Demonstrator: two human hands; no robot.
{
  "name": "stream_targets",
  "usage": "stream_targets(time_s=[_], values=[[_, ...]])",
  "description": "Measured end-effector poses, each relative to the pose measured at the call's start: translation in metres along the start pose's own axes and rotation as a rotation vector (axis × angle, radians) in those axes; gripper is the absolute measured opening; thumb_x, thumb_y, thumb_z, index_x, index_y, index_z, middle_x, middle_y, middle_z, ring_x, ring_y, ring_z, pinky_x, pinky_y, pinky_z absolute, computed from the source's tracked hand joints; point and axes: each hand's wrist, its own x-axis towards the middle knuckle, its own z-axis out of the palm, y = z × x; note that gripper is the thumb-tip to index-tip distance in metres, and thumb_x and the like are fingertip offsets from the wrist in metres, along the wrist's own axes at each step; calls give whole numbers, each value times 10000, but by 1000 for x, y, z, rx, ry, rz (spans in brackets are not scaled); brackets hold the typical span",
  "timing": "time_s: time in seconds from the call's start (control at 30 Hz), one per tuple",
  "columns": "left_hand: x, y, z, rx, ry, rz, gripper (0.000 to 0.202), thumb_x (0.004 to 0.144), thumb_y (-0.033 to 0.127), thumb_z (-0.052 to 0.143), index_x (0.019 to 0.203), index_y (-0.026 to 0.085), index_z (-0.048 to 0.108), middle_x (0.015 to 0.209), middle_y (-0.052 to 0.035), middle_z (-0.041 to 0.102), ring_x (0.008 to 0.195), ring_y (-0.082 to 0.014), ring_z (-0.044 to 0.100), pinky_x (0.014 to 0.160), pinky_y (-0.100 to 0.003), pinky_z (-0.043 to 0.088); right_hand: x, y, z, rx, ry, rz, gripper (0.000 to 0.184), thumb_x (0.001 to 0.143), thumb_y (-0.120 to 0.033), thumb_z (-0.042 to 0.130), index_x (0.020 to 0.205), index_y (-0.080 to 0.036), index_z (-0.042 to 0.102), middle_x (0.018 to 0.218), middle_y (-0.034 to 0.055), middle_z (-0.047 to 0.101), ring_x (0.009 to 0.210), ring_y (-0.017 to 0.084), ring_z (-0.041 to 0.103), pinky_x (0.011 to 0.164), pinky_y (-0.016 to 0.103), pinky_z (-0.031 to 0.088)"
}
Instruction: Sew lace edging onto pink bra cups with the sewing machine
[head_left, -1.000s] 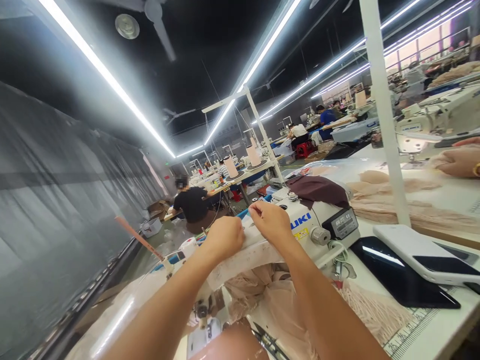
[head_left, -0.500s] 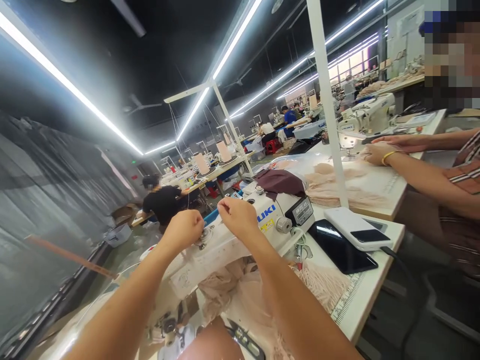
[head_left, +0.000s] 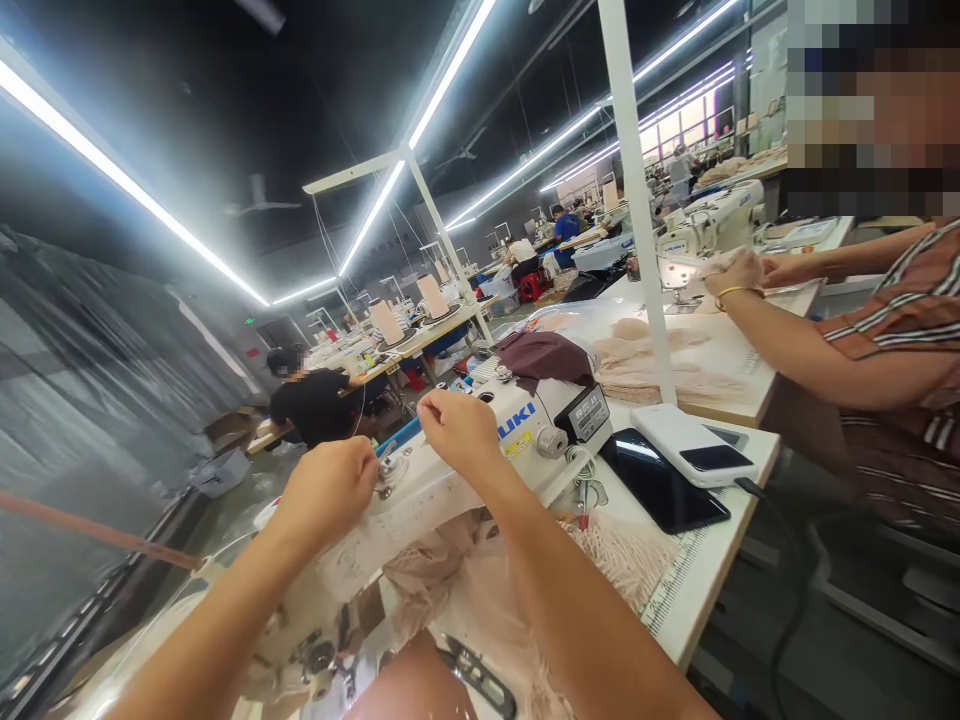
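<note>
My left hand (head_left: pixel 330 485) is closed, fingers pressed together, over the head end of a white sewing machine (head_left: pixel 427 510). Close to it sits the round metal thread tension part (head_left: pixel 391 466). My right hand (head_left: pixel 459 428) makes a pinch above the machine's top, a little higher and to the right. Whatever the fingers of either hand hold is too small to make out. Under the machine arm lies bunched pale pink fabric (head_left: pixel 480 580). Thread snips (head_left: pixel 480 675) rest on the table below, partly behind a blurred skin-coloured shape.
On the table's right stand a white power bank (head_left: pixel 686 440) and a black phone (head_left: pixel 660 480). Dark red cloth (head_left: pixel 544 358) covers the motor end. A white post (head_left: pixel 637 200) rises behind. At right, a co-worker's hands (head_left: pixel 739 275) work at another machine.
The view has turned slightly to the right, so things sit further left. My hands have moved slightly apart, both still closed. The co-worker's hands have come closer together.
</note>
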Motion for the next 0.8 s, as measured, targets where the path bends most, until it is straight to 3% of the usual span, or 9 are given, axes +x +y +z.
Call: stream_targets(time_s=[0.2,0.37,0.6,0.8], values=[[28,9,-2,-176,-45,12,193,792,272,441,714,191,598,656,-10,640,648,-170,576,550,-230,313,0,-1,-1,-16,14,-10,242,906,-313,431,899,-265,668,835,-10,717,755,160,631,592,255,343],[12,16,1,-140,-41,137,198,808,282,428,683,201,559,616,6,610,601,-162,537,547,-237,288,-1,-2,1,-42,35,-18,236,903,-325,429,903,-287,662,828,-31,715,763,161,638,590,257,346],[-7,-5,11,-23,-58,60,207,840,306,401,747,230,570,687,-15,652,681,-220,583,584,-263,304,0,-4,0,-39,35,-17,228,894,-324,435,898,-287,660,838,-38,715,776,155,636,589,251,350],[15,-10,10,-94,3,15,227,806,309,406,702,216,585,645,-41,646,640,-224,573,564,-285,313,0,-3,1,-26,24,-11,224,899,-317,437,894,-280,657,824,-32,710,769,154,635,599,247,363]])
